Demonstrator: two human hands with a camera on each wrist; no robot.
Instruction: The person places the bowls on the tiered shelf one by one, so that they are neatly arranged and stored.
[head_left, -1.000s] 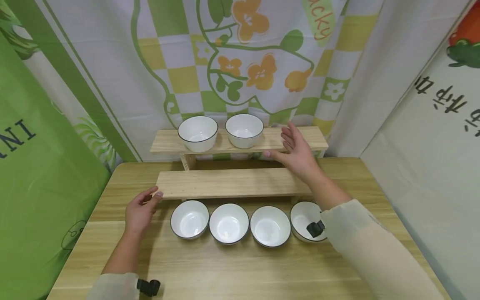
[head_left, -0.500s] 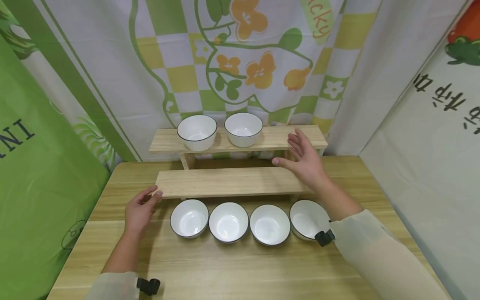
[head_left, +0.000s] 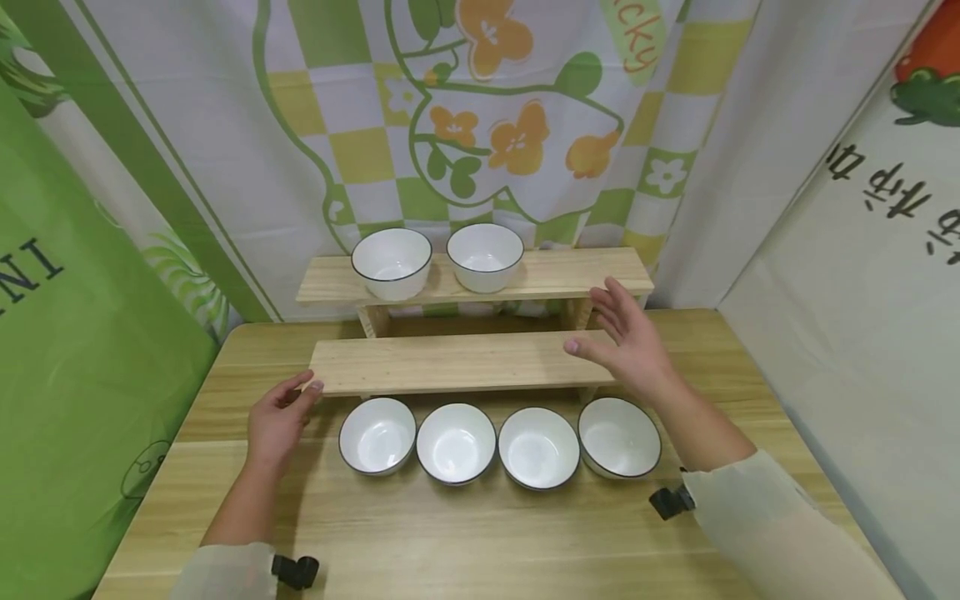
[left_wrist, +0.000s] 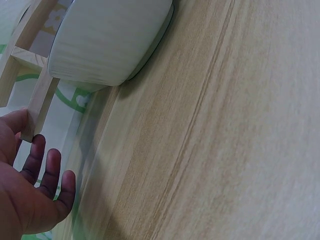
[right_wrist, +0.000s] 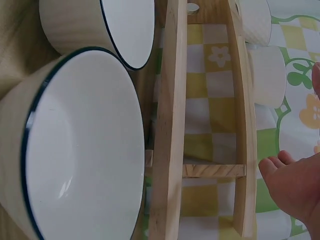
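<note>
In the head view my left hand [head_left: 276, 423] pinches the left end of the lower board [head_left: 457, 363] of a two-tier wooden shelf. The left wrist view shows its thumb and index finger at the board's end [left_wrist: 37, 107], the other fingers loosely bent. My right hand [head_left: 636, 350] hovers by the shelf's right end, fingers extended, thumb apart, holding nothing. Two white dark-rimmed bowls stand on the upper board [head_left: 573, 272]: a left bowl [head_left: 392, 265] and a right bowl [head_left: 485, 258]. Several matching bowls [head_left: 538, 448] line up in front of the shelf.
The wooden table [head_left: 480, 542] carries the shelf and the front row of bowls. A patterned curtain [head_left: 360, 158] hangs close behind the shelf. A green panel [head_left: 82, 333] stands on the left and a white panel [head_left: 855, 300] on the right.
My right hand has drawn back right and toward me, from above the upper board to the shelf's right end. My left hand keeps its place; the bowls stay put.
</note>
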